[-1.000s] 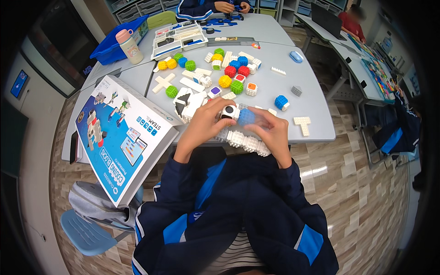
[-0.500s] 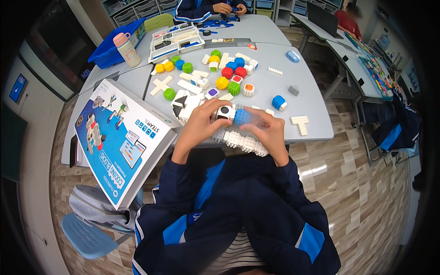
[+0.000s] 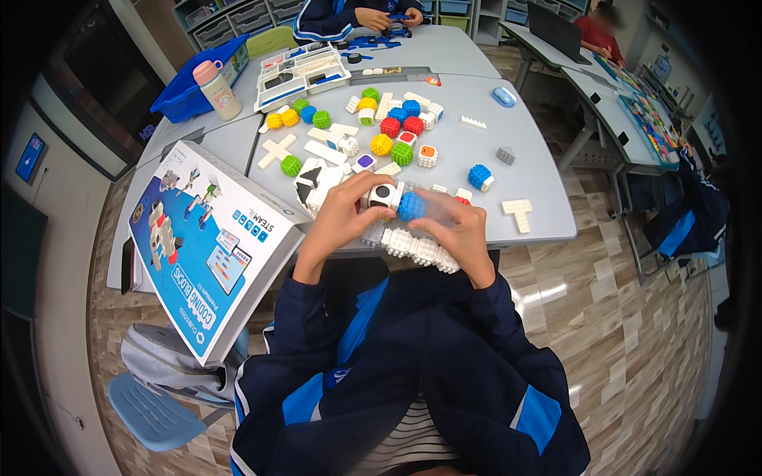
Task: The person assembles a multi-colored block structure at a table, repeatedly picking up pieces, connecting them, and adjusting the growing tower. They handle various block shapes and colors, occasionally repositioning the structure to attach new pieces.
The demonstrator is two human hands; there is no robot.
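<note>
Close to the table's front edge, my left hand [image 3: 343, 213] has its thumb and fingers closed round a white block [image 3: 384, 195] with a black circle on its face. Against that block's right side sits a blue studded block [image 3: 411, 206]. My right hand [image 3: 459, 232] pinches the blue block, its upper fingers smeared by motion. Just below both hands lies a row of joined white studded blocks [image 3: 421, 248], partly covered by my right hand. A white piece with black markings [image 3: 316, 184] stands left of my left hand.
Coloured and white blocks [image 3: 382, 144] are scattered beyond my hands. A large kit box [image 3: 214, 238] leans at the left. Behind it are a bottle [image 3: 217, 92], a blue bin [image 3: 178, 97] and a parts tray [image 3: 300, 78]. A person's hands [image 3: 389, 17] work across the table.
My right fingers have shifted around the blue block, and a red-faced block now shows behind them. My left hand keeps its grip on the white block. The whole view has moved slightly.
</note>
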